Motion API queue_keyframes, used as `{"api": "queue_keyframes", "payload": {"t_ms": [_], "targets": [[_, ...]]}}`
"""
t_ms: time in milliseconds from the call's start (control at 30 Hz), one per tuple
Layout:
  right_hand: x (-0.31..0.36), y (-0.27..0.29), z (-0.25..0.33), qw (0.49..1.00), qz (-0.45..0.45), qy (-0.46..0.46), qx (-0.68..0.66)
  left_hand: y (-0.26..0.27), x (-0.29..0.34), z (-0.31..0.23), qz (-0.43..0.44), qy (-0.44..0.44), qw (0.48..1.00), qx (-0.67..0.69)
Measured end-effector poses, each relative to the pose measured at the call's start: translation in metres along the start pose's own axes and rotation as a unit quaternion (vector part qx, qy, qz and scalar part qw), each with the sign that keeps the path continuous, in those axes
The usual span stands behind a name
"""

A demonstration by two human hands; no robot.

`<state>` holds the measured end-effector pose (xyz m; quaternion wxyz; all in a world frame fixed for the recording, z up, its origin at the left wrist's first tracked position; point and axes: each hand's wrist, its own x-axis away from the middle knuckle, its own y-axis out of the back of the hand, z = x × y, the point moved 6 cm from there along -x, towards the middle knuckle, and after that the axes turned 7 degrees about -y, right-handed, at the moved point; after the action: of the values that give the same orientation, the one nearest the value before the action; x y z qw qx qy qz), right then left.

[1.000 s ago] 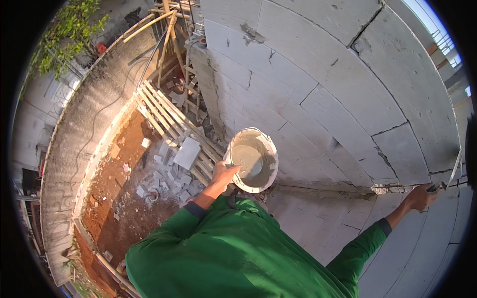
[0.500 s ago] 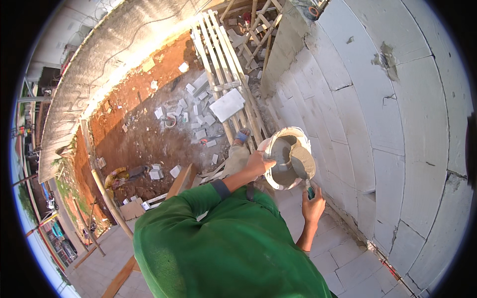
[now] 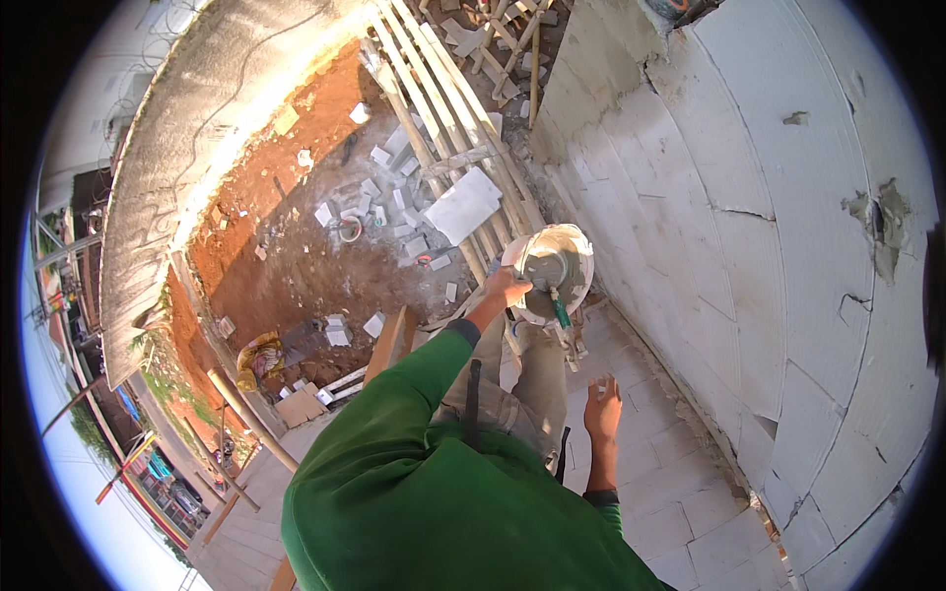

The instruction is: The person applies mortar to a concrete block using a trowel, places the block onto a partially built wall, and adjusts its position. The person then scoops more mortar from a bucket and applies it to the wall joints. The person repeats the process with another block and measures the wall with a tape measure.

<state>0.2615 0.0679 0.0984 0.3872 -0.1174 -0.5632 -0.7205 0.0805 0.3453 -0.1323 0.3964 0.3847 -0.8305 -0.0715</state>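
head view: trowel [image 3: 558, 303] blade buried in bucket [image 3: 576, 258].

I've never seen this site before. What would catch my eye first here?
The green sleeve, then the left hand gripping the rim of a mortar-smeared bucket at centre, a green-handled tool standing in it. The right hand hangs empty below it. A pale block wall fills the right.

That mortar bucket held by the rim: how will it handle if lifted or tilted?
The bucket probably hangs heavy for its size: grey mortar fills its bottom. The left hand grips only one rim edge, so it may swing or tip. The green-handled trowel inside could slide out.
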Motion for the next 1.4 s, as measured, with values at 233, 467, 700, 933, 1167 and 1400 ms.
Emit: {"api": "queue_keyframes", "payload": {"t_ms": [233,467,700,933,1167,1400], "targets": [[-0.048,-0.177,-0.056,0.952,0.245,-0.118,0.141,-0.083,-0.119,0.115,-0.032,0.136,0.989,-0.045],[-0.112,-0.236,-0.039,0.957,0.184,-0.133,0.180,-0.099,-0.200,0.245,0.003,0.140,0.981,0.133],[-0.131,-0.225,-0.017,0.975,0.129,-0.072,0.168,-0.094,-0.193,0.364,-0.024,0.203,0.934,0.292],[-0.136,-0.229,-0.006,0.976,0.114,-0.060,0.174,-0.064,-0.222,0.373,0.027,0.082,0.996,-0.009],[-0.147,-0.233,0.012,0.976,0.116,-0.104,0.155,0.000,-0.267,0.360,0.155,0.182,0.966,0.101],[-0.150,-0.233,0.011,0.974,0.119,-0.103,0.160,0.125,-0.399,0.301,-0.176,-0.079,0.959,-0.206]]}}
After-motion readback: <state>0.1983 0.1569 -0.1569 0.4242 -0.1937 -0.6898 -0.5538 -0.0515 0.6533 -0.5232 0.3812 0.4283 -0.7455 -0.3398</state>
